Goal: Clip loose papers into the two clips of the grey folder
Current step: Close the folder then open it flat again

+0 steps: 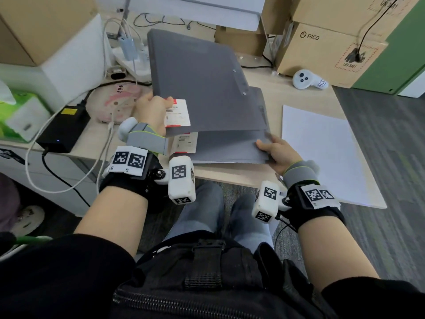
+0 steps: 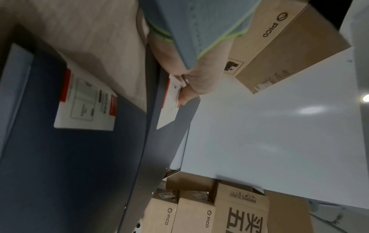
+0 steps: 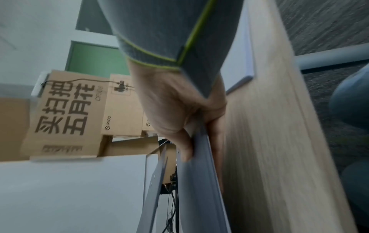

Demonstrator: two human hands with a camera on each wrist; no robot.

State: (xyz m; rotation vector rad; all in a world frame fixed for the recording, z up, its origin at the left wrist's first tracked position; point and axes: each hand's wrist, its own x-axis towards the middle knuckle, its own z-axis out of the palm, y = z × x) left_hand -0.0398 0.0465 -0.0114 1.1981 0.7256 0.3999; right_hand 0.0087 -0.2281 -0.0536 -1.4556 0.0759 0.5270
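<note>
A grey folder panel [image 1: 202, 84] stands tilted up off the desk, with two rivets near its right edge and a red-and-white label [image 1: 177, 113] at its left. My left hand [image 1: 151, 109] grips its left edge by that label, thumb on top [image 2: 185, 96]. Under it a second grey panel [image 1: 225, 146] lies flat, carrying its own label [image 2: 87, 100]. Whether the two panels are one folder, I cannot tell. My right hand [image 1: 278, 153] pinches the near right corner of the lower panel, thumb [image 3: 185, 148] above and the other fingers beneath. Loose white papers [image 1: 322, 153] lie to the right. No clips are visible.
Cardboard boxes [image 1: 326, 44] stand at the back right, with a white controller [image 1: 308, 79] in front of them. A black power brick [image 1: 66, 125], cables and a green tissue box [image 1: 16, 113] crowd the left. The desk's near edge [image 1: 230, 178] runs just behind my wrists.
</note>
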